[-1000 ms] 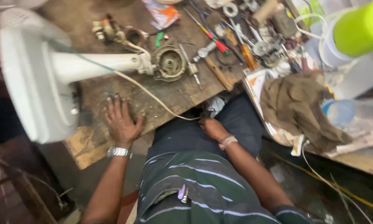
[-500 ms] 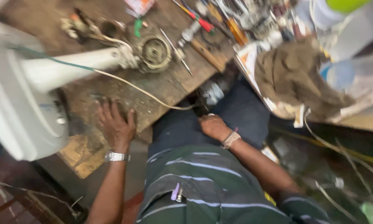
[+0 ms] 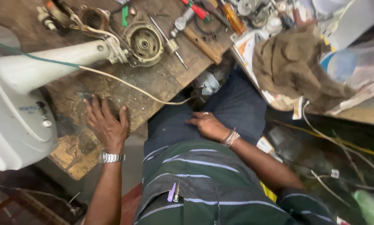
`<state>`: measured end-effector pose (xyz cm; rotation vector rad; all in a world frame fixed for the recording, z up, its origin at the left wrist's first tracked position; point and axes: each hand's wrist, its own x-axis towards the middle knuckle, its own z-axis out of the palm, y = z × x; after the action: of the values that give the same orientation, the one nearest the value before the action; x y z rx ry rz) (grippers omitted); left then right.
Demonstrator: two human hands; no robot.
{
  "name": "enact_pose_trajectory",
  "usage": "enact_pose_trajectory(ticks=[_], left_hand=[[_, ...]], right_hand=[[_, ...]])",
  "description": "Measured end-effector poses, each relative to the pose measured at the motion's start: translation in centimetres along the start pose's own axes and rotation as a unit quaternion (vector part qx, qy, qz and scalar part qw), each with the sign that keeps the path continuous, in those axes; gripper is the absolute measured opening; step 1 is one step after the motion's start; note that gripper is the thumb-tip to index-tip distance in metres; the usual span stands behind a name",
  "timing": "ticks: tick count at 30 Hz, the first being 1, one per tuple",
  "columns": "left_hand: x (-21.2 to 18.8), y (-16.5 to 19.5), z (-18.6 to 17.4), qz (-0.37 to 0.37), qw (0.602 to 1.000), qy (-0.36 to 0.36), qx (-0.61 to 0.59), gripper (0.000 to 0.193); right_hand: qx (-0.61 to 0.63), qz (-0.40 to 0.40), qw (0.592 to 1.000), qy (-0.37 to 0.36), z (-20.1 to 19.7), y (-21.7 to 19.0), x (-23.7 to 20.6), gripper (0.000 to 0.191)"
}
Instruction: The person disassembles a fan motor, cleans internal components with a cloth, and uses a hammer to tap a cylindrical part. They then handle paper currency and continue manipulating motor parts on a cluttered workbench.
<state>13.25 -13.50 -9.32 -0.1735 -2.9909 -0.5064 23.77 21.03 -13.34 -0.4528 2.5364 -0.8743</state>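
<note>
On the worn wooden counter point(image 3: 162, 79), the left hand point(image 3: 107, 125) is laid flat and open, fingers spread, nothing gripped; the right hand point(image 3: 208, 125) is rested loosely on the lap, empty too, well apart from the other; since a second ago both hands have hardly shifted, only the view has swung, so no work is judged under way; the dismantled fan motor point(image 3: 144, 41) is seen beyond the left hand, joined to the white fan stand point(image 3: 49, 66); the stand's base is cut off at left; small tools at the top edge are hard to make out.
</note>
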Motion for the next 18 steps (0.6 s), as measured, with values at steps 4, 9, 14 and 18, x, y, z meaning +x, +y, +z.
enact_pose_trajectory(ticks=[4,9,14,18], left_hand=[[0.8,0.0,0.1,0.005,1.000,-0.008,-0.010,0.077],[0.9,1.0,-0.9,0.132,0.991,-0.021,-0.006,0.090],[0.8,2.4,-1.4,0.176,0.982,-0.060,0.011,0.091],[1.1,2.4,-1.3,0.120,0.993,0.019,0.004,0.081]], right_hand=[[0.101,0.052,0.991,0.072,-1.2,1.2,2.8,0.027],[0.016,0.069,0.980,0.188,-6.7,0.6,4.6,0.018],[0.027,-0.033,0.965,0.257,-13.0,-1.7,6.5,0.016],[0.001,-0.202,0.916,0.347,-14.7,-1.4,11.6,0.016]])
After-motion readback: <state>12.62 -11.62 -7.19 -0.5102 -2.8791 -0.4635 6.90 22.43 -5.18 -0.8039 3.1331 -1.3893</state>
